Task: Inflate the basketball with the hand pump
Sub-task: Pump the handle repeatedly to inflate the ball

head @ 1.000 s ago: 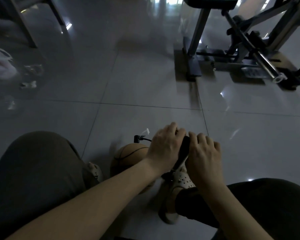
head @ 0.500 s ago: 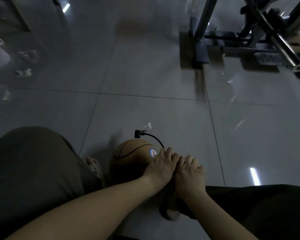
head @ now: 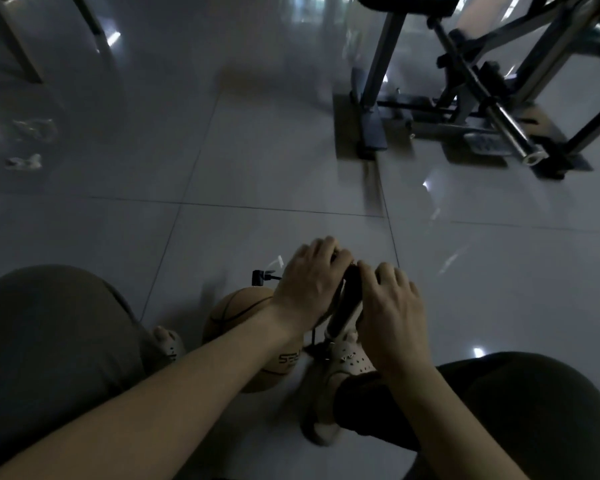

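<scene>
An orange basketball (head: 236, 317) lies on the tiled floor between my feet, partly hidden by my left forearm. A black hand pump (head: 347, 299) stands just right of it, its base by my right shoe. My left hand (head: 309, 285) grips the left end of the pump's handle and my right hand (head: 392, 306) grips the right end, both high above the base. A thin black hose runs from the pump to a black connector (head: 258, 277) at the top of the ball.
My knees in dark trousers fill the lower left and lower right. Pale perforated shoes (head: 347, 358) sit by the ball. A metal exercise machine (head: 465, 98) stands at the back right. Small scraps (head: 25, 161) lie on the floor at the left.
Both hands have risen with the pump handle from the low position half a second ago. The view has tilted up a little.
</scene>
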Tool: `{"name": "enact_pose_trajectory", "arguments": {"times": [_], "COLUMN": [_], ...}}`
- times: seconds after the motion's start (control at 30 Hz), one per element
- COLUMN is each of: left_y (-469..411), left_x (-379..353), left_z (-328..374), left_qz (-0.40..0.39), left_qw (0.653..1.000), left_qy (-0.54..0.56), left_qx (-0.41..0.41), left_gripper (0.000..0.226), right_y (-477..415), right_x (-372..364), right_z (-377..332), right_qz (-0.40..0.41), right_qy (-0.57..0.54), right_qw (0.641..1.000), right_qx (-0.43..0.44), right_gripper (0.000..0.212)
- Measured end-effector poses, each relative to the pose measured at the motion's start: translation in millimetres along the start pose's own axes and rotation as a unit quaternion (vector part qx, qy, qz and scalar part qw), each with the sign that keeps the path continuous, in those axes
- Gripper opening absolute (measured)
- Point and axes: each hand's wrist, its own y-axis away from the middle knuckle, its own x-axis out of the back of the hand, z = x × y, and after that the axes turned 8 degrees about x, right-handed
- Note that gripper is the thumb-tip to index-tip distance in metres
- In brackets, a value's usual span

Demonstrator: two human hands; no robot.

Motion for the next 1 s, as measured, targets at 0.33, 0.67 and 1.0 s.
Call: {"name": "enact_pose_trajectory", "arguments": {"times": [0.33, 0.67, 1.0], "left_y": [46.7, 37.3, -0.9], "left_x": [-36.7, -69.7, 10.3], "left_z": [-3.9, -8.0, -3.2], "left_qz": [-0.181, -0.299, -0.097], "left_qw": [0.978, 0.945, 0.988], "left_qy": [0.02, -0.063, -0.081], "left_qx": [0.106, 0.116, -0.084], "left_gripper": [0.019, 0.032, 0.033], "right_y": [34.8, 21.2, -5.6], "right_x": [-61.1, -110.0, -6.9], "right_z": [-36.0, -9.4, 15.9], "right_qz": [-0.192, -0.247, -0.061], "right_qy": [0.057, -0.006, -0.026], "right_qw": [0.979, 0.968, 0.998], "right_qx": [-0.045, -0.046, -0.014], "right_gripper": [0.065, 0.065, 0.034]}}
